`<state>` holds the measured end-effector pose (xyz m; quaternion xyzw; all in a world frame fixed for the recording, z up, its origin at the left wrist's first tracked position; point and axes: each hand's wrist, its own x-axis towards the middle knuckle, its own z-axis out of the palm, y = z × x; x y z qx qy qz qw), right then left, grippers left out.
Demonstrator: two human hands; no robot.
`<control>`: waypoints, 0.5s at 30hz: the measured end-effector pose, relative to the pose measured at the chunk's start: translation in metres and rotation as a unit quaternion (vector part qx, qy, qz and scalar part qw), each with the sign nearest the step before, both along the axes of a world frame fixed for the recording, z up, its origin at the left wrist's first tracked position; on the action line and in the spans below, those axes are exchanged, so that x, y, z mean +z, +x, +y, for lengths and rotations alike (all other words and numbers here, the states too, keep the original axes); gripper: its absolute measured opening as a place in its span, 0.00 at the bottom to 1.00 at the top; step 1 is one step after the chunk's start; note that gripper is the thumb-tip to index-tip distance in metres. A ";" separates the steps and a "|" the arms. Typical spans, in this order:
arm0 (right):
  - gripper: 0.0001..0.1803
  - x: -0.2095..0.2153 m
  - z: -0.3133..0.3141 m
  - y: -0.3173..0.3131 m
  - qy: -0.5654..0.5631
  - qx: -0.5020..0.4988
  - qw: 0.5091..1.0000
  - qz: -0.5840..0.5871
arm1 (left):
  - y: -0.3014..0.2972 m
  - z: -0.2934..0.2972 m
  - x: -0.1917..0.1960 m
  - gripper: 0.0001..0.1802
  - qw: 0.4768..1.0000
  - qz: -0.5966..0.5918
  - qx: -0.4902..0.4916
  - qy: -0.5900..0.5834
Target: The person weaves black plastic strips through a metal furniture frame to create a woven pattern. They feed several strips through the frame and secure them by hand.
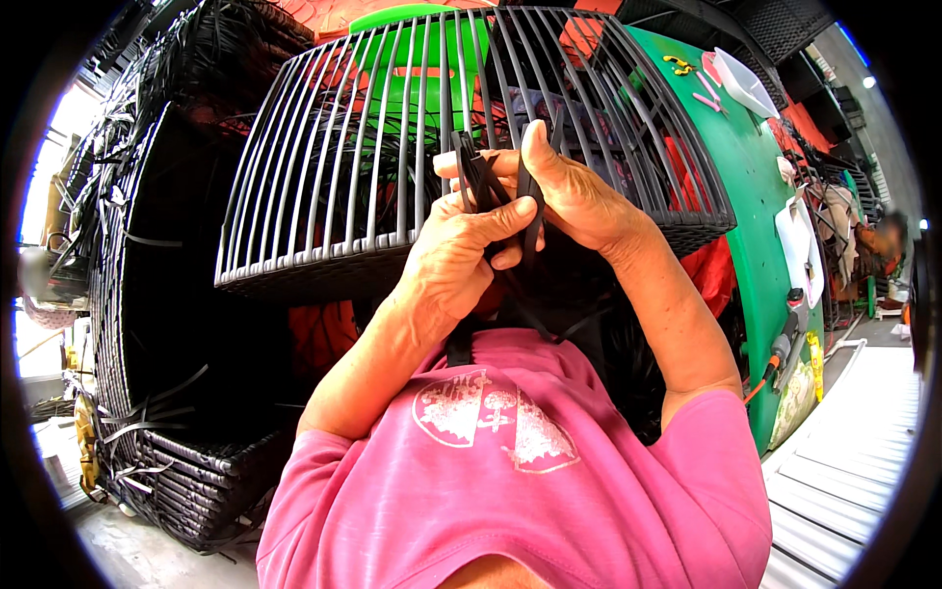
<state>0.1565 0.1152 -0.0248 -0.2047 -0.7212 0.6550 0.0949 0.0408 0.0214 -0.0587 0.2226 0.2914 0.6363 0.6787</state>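
Close together in front of me, both hands work on several flat black weaving strips (pixel 479 185). My left hand (pixel 447 250) is closed, its thumb and fingers pinching the strips. My right hand (pixel 587 204) is curled around a black strip that passes between its raised thumb and its fingers. One fingertip near the strips has a white wrap; whose hand it belongs to is hard to tell. Just beyond the hands stands a dark grey wicker frame (pixel 378 243) with a row of long parallel bars and a woven near edge. The strips' lower ends are partly hidden by the hands.
Stacked black woven panels (pixel 186 481) with loose strip ends stand at the left. A green table (pixel 731 147) at the right bears pink-handled pliers (pixel 708 95), yellow-handled cutters (pixel 678 65) and a white tray (pixel 748 83). Behind the bars is a green chair (pixel 417 83).
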 end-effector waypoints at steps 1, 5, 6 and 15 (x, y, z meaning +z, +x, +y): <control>0.50 -0.008 0.007 0.000 -0.038 0.036 0.998 0.027 | 0.000 -0.001 -0.001 0.07 1.000 -0.003 0.009 -0.009; 0.40 -0.007 0.012 0.000 -0.093 -0.101 0.971 0.198 | -0.002 -0.002 -0.003 0.07 0.998 -0.006 0.042 -0.042; 0.36 -0.006 0.013 0.000 -0.042 -0.171 0.970 0.167 | -0.003 -0.003 -0.003 0.07 0.997 -0.004 0.052 -0.051; 0.14 0.011 0.012 -0.004 -0.076 -0.212 0.967 0.122 | -0.005 -0.003 0.001 0.05 0.997 -0.031 0.047 -0.061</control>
